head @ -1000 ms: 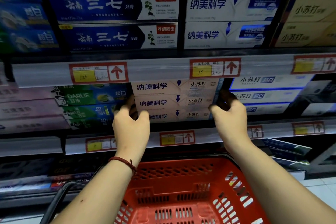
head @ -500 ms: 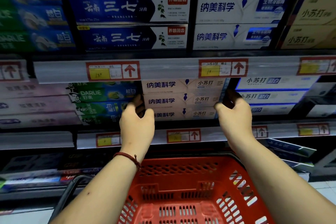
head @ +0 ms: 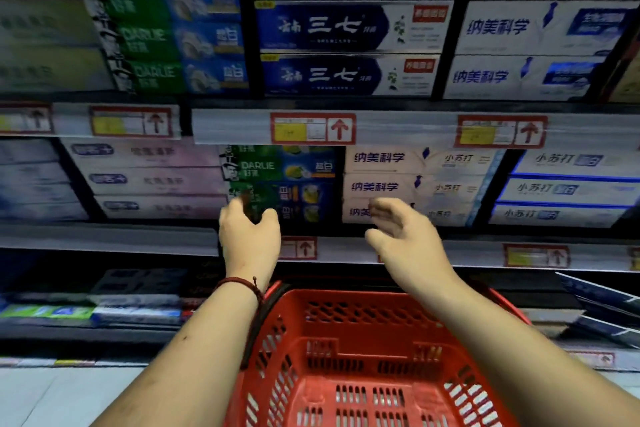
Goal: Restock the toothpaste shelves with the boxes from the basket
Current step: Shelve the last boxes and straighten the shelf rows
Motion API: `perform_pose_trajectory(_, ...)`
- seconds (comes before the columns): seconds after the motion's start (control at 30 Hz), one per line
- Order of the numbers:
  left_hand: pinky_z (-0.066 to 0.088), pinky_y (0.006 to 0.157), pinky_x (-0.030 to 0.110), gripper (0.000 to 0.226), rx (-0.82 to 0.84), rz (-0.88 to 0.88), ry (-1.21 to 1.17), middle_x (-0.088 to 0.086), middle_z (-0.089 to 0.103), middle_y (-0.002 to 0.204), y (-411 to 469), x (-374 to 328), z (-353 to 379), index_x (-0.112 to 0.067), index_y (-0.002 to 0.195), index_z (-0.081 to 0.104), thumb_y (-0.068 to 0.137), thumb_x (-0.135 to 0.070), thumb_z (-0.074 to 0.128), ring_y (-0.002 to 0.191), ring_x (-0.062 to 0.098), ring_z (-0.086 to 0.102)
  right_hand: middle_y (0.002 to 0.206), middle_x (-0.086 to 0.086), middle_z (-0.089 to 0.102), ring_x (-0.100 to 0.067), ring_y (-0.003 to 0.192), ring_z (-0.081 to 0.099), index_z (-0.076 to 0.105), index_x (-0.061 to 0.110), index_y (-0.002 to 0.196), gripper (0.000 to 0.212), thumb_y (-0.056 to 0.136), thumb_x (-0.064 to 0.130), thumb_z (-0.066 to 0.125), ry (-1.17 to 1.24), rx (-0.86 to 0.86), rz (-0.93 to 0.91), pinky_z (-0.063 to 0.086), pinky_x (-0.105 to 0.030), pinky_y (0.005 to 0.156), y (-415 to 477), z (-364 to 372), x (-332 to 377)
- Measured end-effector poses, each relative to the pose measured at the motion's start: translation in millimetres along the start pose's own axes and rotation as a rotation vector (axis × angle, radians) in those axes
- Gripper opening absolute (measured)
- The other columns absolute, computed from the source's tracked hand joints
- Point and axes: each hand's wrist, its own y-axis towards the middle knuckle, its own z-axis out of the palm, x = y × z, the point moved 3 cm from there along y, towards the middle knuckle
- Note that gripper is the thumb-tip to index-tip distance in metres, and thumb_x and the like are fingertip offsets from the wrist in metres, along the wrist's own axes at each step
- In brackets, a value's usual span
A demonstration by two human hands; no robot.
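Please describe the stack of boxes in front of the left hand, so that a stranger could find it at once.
From the red basket at the bottom, go up to the shelf at hand level. There, behind the left hand, stands the stack of DARLIE boxes. It is green and blue with lemons, between pale pink boxes on its left and cream boxes on its right.

A: Your left hand (head: 250, 236) is up at the green Darlie boxes (head: 277, 168), its grip lost in blur.
B: Your right hand (head: 405, 236) hangs loose-fingered before the beige boxes (head: 398, 172), with the red basket (head: 360, 298) below.
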Motion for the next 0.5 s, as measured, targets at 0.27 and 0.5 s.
perform_pose_trajectory(0.27, 0.041, 0.105, 0.036, 0.052, 0.029, -0.091, -0.002, 0.009, 0.047, 0.146, 36.2, 26.1, -18.1, -0.009, 0.142, 0.049, 0.094, -0.022, 0.063, 0.129, 0.033, 0.051, 0.149, -0.009, 0.05, -0.025, 0.136, 0.048, 0.044, 0.009, 0.15, 0.059, 0.095, 0.016, 0.062, -0.097, 0.015, 0.095, 0.039, -0.032, 0.107, 24.5, 48.8, 21.1)
perform_pose_trajectory(0.5, 0.048, 0.104, 0.048, 0.04, 0.026, -0.112, -0.015, 0.011, 0.06, 0.13, 42.7, 33.5, -16.8, -0.012, 0.128, 0.058, 0.091, -0.024, 0.063, 0.118, 0.036, 0.057, 0.106, -0.012, 0.064, -0.028, 0.096, 0.061, 0.06, 0.005, 0.123, 0.033, 0.091, 0.014, 0.064, -0.028, -0.053, 0.215, 0.052, -0.044, 0.094, 42.2, 72.7, 15.6)
